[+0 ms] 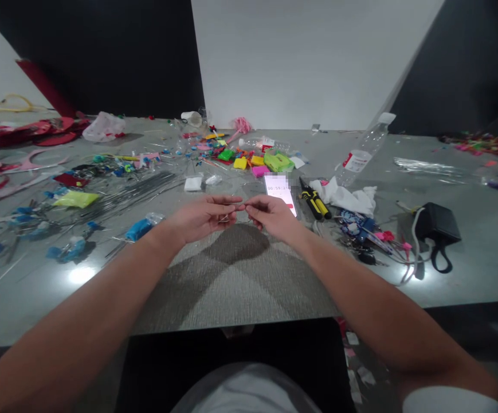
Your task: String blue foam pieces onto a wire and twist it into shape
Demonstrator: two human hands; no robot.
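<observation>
My left hand (208,217) and my right hand (270,215) meet fingertip to fingertip above the middle of the table. The left fingers are pinched, and a thin wire-like bit seems to show by them, too small to name. With thumb and forefinger together, my right hand pinches at the same spot; what lies between its fingertips is hidden. Just behind the right hand lies a lit phone (279,192) with timer digits on its screen. Beside it rest yellow-and-black pliers (314,198). A small white block (193,183) sits beyond the left hand.
A bundle of thin metal wires (134,195) and a blue clay packet (139,228) lie left. Colourful clay packets (278,162) are at the back. To the right stand a tilted plastic bottle (363,150), crumpled tissue (352,198) and a black adapter (436,223) with its cable.
</observation>
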